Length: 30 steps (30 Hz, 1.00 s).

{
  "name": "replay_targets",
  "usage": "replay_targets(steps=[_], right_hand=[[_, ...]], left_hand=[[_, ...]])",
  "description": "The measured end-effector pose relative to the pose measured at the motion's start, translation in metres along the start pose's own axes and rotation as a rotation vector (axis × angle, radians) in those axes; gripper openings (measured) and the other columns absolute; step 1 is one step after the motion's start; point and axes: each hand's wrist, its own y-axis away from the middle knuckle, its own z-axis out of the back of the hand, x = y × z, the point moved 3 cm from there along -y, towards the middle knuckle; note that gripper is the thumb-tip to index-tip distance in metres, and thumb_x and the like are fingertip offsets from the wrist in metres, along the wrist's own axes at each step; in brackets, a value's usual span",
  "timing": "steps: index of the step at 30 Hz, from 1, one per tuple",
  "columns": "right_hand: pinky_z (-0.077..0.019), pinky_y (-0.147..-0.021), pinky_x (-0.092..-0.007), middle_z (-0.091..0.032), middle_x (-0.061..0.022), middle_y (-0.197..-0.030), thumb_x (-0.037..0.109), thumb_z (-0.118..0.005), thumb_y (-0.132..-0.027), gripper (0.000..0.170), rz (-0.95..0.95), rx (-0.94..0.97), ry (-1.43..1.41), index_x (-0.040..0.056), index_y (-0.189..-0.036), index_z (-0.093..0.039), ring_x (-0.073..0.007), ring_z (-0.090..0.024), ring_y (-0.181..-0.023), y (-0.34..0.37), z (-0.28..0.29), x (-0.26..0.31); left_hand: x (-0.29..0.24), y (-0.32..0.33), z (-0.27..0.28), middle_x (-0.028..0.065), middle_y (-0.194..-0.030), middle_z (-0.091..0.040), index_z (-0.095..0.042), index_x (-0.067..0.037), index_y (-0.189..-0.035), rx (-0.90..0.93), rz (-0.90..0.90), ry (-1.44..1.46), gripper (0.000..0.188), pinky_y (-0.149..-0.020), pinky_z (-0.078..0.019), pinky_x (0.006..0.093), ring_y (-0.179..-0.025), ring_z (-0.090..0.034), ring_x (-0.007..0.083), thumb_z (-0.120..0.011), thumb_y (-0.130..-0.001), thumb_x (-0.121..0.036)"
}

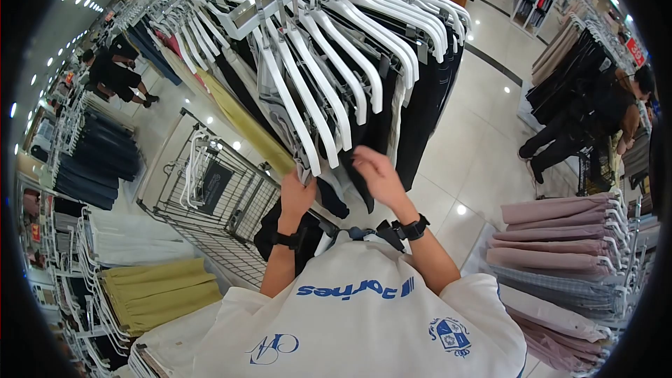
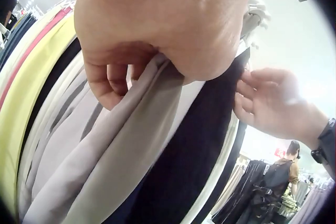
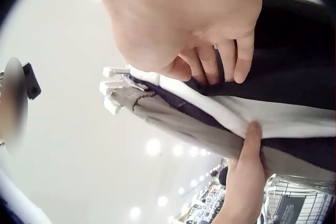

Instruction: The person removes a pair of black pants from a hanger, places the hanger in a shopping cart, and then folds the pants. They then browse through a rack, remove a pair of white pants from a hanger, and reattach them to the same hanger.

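White plastic hangers (image 1: 316, 108) with trousers on them hang in a row from a metal rack right in front of me. My left hand (image 1: 297, 194) grips the edge of a light grey pair of trousers (image 2: 100, 153), the cloth bunched between thumb and curled fingers. Beside it, my right hand (image 1: 380, 173) is at a black pair of trousers (image 3: 294, 50), its loosely bent fingers against the dark cloth. A white pair (image 3: 210, 103) hangs between the grey and black ones in the right wrist view.
A wire shopping cart (image 1: 241, 213) with white hangers (image 1: 196, 171) stands to the left. Yellow-green trousers (image 1: 241, 119) hang further along the rack. Pink garments (image 1: 556, 231) hang at the right, where a person in black (image 1: 588, 122) stands. Another person (image 1: 115, 73) is at the far left.
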Motion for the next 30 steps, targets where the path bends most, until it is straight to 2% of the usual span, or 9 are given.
replay_targets(steps=[4, 7, 13, 15, 22, 24, 27, 28, 30], right_hand=[[-0.0508, -0.087, -0.0325, -0.066, -0.0202, -0.112, 0.004, -0.054, -0.093, 0.033, -0.036, 0.201, -0.024, -0.008, -0.123, -0.056, -0.0263, -0.066, -0.103, 0.0, -0.024, 0.015], [-0.0511, -0.089, -0.034, -0.066, -0.0209, -0.114, 0.005, -0.056, -0.092, 0.035, 0.025, 0.205, -0.062, -0.0081, -0.124, -0.056, -0.0273, -0.065, -0.106, 0.0, -0.023, 0.013], [-0.0511, -0.092, -0.0349, -0.066, -0.0214, -0.114, 0.004, -0.056, -0.09, 0.036, -0.004, 0.22, -0.028, -0.0082, -0.124, -0.056, -0.0276, -0.066, -0.105, 0.007, -0.006, 0.006], [-0.0513, -0.092, -0.0347, -0.066, -0.021, -0.114, 0.004, -0.057, -0.09, 0.036, 0.012, 0.219, -0.048, -0.0085, -0.123, -0.057, -0.0277, -0.066, -0.105, 0.008, -0.004, 0.007], [-0.0518, -0.091, -0.0339, -0.066, -0.0195, -0.114, 0.005, -0.058, -0.09, 0.035, -0.01, 0.204, -0.083, -0.0083, -0.122, -0.058, -0.027, -0.066, -0.106, 0.016, -0.003, 0.006], [-0.0523, -0.091, -0.0339, -0.066, -0.0182, -0.114, 0.005, -0.06, -0.089, 0.035, -0.009, 0.192, -0.115, -0.0077, -0.121, -0.059, -0.0265, -0.065, -0.107, 0.016, -0.003, 0.004], [-0.0527, -0.091, -0.0339, -0.066, -0.0167, -0.114, 0.006, -0.063, -0.088, 0.034, -0.016, 0.187, -0.054, -0.0068, -0.119, -0.06, -0.0251, -0.065, -0.106, 0.016, -0.003, -0.006], [-0.0523, -0.091, -0.034, -0.066, -0.0162, -0.113, 0.006, -0.065, -0.088, 0.033, -0.051, 0.178, -0.097, -0.0062, -0.118, -0.06, -0.0246, -0.065, -0.106, 0.018, -0.004, -0.018], [-0.0516, -0.091, -0.0333, -0.066, -0.0152, -0.114, 0.005, -0.065, -0.088, 0.033, -0.102, 0.167, -0.113, -0.006, -0.119, -0.06, -0.0219, -0.065, -0.106, 0.026, -0.001, -0.032]], left_hand=[[-0.008, 0.003, -0.005, 0.0254, -0.088, -0.067, -0.064, 0.003, -0.101, -0.023, -0.023, 0.034, 0.022, -0.073, -0.0507, 0.0465, -0.089, -0.063, 0.0469, -0.064, -0.082, -0.01], [-0.011, 0.005, -0.007, 0.0248, -0.086, -0.068, -0.064, 0.002, -0.101, -0.025, -0.029, 0.016, 0.022, -0.072, -0.0512, 0.0453, -0.088, -0.064, 0.0463, -0.064, -0.082, -0.009], [-0.019, 0.015, -0.019, 0.0251, -0.087, -0.068, -0.065, 0.003, -0.1, 0.021, -0.054, 0.032, 0.021, -0.073, -0.0518, 0.0441, -0.089, -0.064, 0.0452, -0.065, -0.083, -0.009], [-0.026, 0.015, -0.021, 0.025, -0.085, -0.068, -0.065, 0.003, -0.099, -0.026, -0.12, 0.064, 0.02, -0.072, -0.0517, 0.0441, -0.087, -0.064, 0.0454, -0.064, -0.083, -0.009], [-0.014, 0.016, -0.03, 0.0248, -0.083, -0.067, -0.065, 0.003, -0.099, 0.008, -0.149, 0.077, 0.02, -0.07, -0.0507, 0.0455, -0.085, -0.063, 0.0469, -0.063, -0.084, -0.01], [-0.009, 0.013, -0.033, 0.0253, -0.082, -0.067, -0.065, 0.003, -0.099, 0.018, -0.209, 0.042, 0.02, -0.069, -0.0504, 0.0464, -0.085, -0.062, 0.0475, -0.063, -0.084, -0.01], [0.008, 0.014, -0.039, 0.0284, -0.089, -0.065, -0.063, 0.003, -0.1, 0.035, -0.174, 0.072, 0.025, -0.076, -0.0491, 0.0499, -0.091, -0.06, 0.049, -0.067, -0.08, -0.013], [0.015, 0.011, -0.043, 0.029, -0.092, -0.065, -0.062, 0.003, -0.1, 0.031, -0.112, 0.041, 0.028, -0.079, -0.0479, 0.0513, -0.094, -0.058, 0.0501, -0.069, -0.078, -0.014], [0.024, 0.016, -0.053, 0.0285, -0.093, -0.064, -0.061, 0.003, -0.102, 0.088, -0.067, 0.069, 0.032, -0.079, -0.0479, 0.0513, -0.094, -0.058, 0.0508, -0.07, -0.077, -0.016]])
